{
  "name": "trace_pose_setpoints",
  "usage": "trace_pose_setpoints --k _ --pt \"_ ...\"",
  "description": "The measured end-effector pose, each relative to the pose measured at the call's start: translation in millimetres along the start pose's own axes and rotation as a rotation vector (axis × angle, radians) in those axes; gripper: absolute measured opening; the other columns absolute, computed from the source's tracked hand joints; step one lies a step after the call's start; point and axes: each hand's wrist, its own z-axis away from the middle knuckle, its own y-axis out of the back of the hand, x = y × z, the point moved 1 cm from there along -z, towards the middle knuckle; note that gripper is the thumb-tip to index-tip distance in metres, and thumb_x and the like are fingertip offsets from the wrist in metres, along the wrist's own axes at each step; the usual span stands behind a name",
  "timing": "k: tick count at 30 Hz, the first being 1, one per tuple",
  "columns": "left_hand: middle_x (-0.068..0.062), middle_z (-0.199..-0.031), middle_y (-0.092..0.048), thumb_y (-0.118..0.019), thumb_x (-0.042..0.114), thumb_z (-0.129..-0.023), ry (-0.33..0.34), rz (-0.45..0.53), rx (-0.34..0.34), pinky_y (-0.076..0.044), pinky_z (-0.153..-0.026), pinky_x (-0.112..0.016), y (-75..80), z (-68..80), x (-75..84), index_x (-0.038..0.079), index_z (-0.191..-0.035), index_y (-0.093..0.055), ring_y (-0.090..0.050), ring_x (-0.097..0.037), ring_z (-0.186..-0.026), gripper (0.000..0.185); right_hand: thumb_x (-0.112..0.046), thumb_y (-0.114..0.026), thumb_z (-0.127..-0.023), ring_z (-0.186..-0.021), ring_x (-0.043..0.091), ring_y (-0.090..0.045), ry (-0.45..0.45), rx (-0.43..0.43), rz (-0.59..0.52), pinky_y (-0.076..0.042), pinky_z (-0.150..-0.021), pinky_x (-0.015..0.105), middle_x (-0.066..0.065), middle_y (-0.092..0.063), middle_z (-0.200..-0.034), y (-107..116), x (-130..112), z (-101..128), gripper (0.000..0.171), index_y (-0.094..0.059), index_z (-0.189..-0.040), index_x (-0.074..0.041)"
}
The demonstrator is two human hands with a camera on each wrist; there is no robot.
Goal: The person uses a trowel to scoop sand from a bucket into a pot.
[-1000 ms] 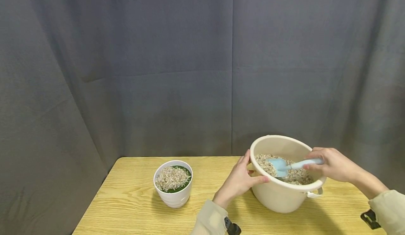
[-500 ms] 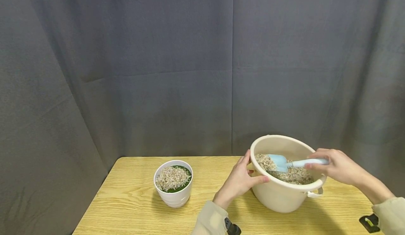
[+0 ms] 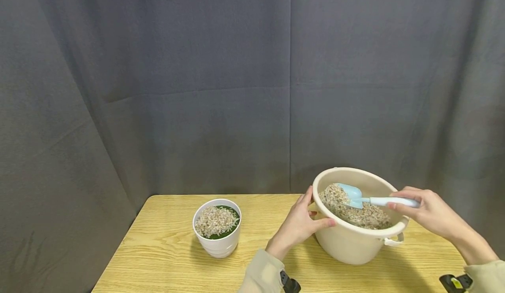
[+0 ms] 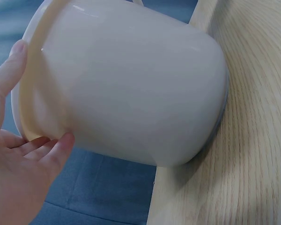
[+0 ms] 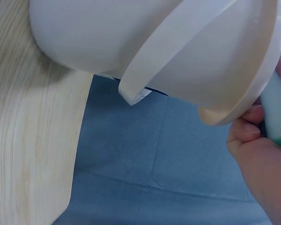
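Note:
A cream bucket [image 3: 349, 247] stands on the table at the right, its mouth leaning toward me. Loose pale granules [image 3: 367, 217] fill part of it. My left hand [image 3: 295, 228] grips the bucket's left rim, thumb on the near side; the left wrist view shows the fingers against the bucket wall [image 4: 126, 79]. My right hand [image 3: 432, 210] holds a light blue trowel [image 3: 352, 193] by its pale handle [image 5: 275, 110], over the right rim. Granules heap on the blade, which sits inside the bucket just above the rest.
To the left stands a white pot [image 3: 218, 245] with similar granules over a dark green surface. The bucket's carrying handle [image 5: 168, 42] hangs down its side. A grey curtain [image 3: 221, 87] hangs behind the wooden table [image 3: 158, 258].
The trowel has drawn back to the right and risen a little through the granules, its blade now loaded. My right hand moved right with it; the left hand stayed on the rim.

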Motion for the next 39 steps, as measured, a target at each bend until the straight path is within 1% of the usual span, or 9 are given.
trace_pose_setpoints --k 3,9,15,18,22,25,28,34,39 --pt "-0.002 -0.151 -0.034 -0.086 0.04 -0.073 -0.011 -0.008 -0.001 -0.052 -0.087 -0.022 0.4 0.1 0.2 0.024 -0.158 -0.02 -0.059 -0.015 -0.108 0.109 -0.01 -0.076 -0.086 -0.07 0.007 -0.051 -0.013 0.017 -0.005 -0.04 -0.055 0.022 -0.006 -0.065 -0.081 -0.5 0.9 1.3 0.014 -0.074 -0.1 -0.011" --pt "-0.004 -0.153 -0.033 -0.084 0.043 -0.073 -0.002 -0.023 -0.004 -0.052 -0.089 -0.024 1.1 1.0 -0.2 0.022 -0.158 -0.019 -0.059 -0.016 -0.109 0.109 -0.014 -0.077 -0.086 -0.07 0.008 -0.049 -0.052 0.041 -0.003 -0.036 -0.054 0.024 -0.005 -0.064 -0.082 -0.7 0.3 3.7 0.014 -0.073 -0.1 -0.012" --pt "-0.003 -0.154 -0.031 -0.083 0.042 -0.076 0.007 -0.005 -0.017 -0.051 -0.09 -0.024 3.3 2.6 -0.9 0.022 -0.158 -0.019 -0.058 -0.016 -0.113 0.106 -0.018 -0.078 -0.085 -0.07 0.008 -0.05 -0.095 0.055 0.051 -0.037 -0.055 0.024 -0.006 -0.065 -0.084 2.8 -3.4 3.9 0.016 -0.074 -0.099 -0.012" --pt "-0.002 -0.152 -0.034 -0.082 0.042 -0.077 0.007 -0.002 -0.023 -0.051 -0.091 -0.025 5.3 3.8 -0.9 0.021 -0.157 -0.021 -0.058 -0.017 -0.114 0.103 -0.021 -0.077 -0.086 -0.07 0.007 -0.05 -0.119 0.051 0.072 -0.036 -0.055 0.024 -0.005 -0.065 -0.085 6.1 -6.3 4.1 0.018 -0.074 -0.101 -0.011" --pt "-0.003 -0.153 -0.034 -0.079 0.046 -0.08 0.002 -0.025 -0.029 -0.051 -0.093 -0.027 9.1 5.6 -1.6 0.021 -0.157 -0.023 -0.057 -0.022 -0.116 0.099 -0.02 -0.077 -0.086 -0.07 0.007 -0.05 -0.114 0.058 0.079 -0.036 -0.054 0.024 -0.005 -0.065 -0.084 8.0 -11.9 3.7 0.017 -0.073 -0.1 -0.011" --pt "-0.003 -0.154 -0.033 -0.078 0.047 -0.081 -0.003 -0.036 -0.037 -0.05 -0.095 -0.028 12.9 7.9 -3.3 0.019 -0.157 -0.022 -0.055 -0.024 -0.119 0.098 -0.018 -0.078 -0.086 -0.07 0.007 -0.05 -0.091 0.068 0.07 -0.036 -0.055 0.024 -0.006 -0.065 -0.083 6.9 -17.6 3.1 0.015 -0.074 -0.099 -0.012" --pt "-0.003 -0.152 -0.035 -0.077 0.045 -0.082 -0.009 -0.024 -0.04 -0.048 -0.098 -0.029 18.3 11.0 -5.0 0.017 -0.157 -0.023 -0.052 -0.025 -0.123 0.097 -0.017 -0.078 -0.085 -0.071 0.008 -0.051 -0.072 0.07 0.057 -0.037 -0.056 0.023 -0.006 -0.065 -0.083 5.2 -23.6 2.4 0.014 -0.074 -0.098 -0.014" --pt "-0.004 -0.152 -0.036 -0.075 0.042 -0.086 -0.002 -0.055 -0.024 -0.047 -0.099 -0.029 34.5 19.7 -8.0 0.019 -0.157 -0.023 -0.052 -0.026 -0.122 0.091 -0.017 -0.078 -0.086 -0.072 0.008 -0.054 -0.061 0.065 0.043 -0.042 -0.056 0.022 -0.005 -0.065 -0.086 4.5 -35.0 -0.3 0.014 -0.074 -0.098 -0.013" --pt "-0.007 -0.154 -0.034 -0.074 0.042 -0.087 -0.043 -0.084 0.004 -0.046 -0.101 -0.034 53.2 28.3 -8.7 0.014 -0.156 -0.024 -0.047 -0.025 -0.129 0.09 -0.019 -0.077 -0.086 -0.073 0.008 -0.055 -0.054 0.069 0.034 -0.042 -0.058 0.022 -0.005 -0.066 -0.086 2.9 -48.2 -6.2 0.014 -0.074 -0.099 -0.014"
